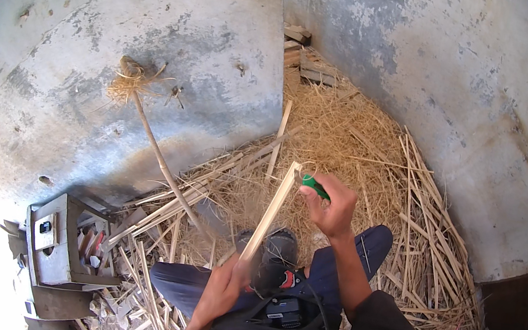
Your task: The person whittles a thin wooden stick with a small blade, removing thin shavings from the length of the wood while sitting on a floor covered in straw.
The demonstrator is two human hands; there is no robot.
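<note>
My left hand point(227, 286) is closed around the lower end of a pale wooden strip point(273, 209), which slants up and away over my lap. Near the strip's far end, my right hand point(334, 208) grips a small tool with a green handle point(316, 186). The tool's tip meets the strip, and a thin curl of shaving shows there. What kind of blade it has is too small to tell. My crossed legs point(366, 255) in dark blue trousers and a dark shoe point(280, 246) lie beneath the hands.
Straw-like shavings point(344, 129) cover the floor toward the corner. Loose wooden strips point(427, 237) pile up on the right, with more on the left. A long stick point(157, 149) leans on the left wall. A wooden box point(65, 241) with items inside stands at the lower left.
</note>
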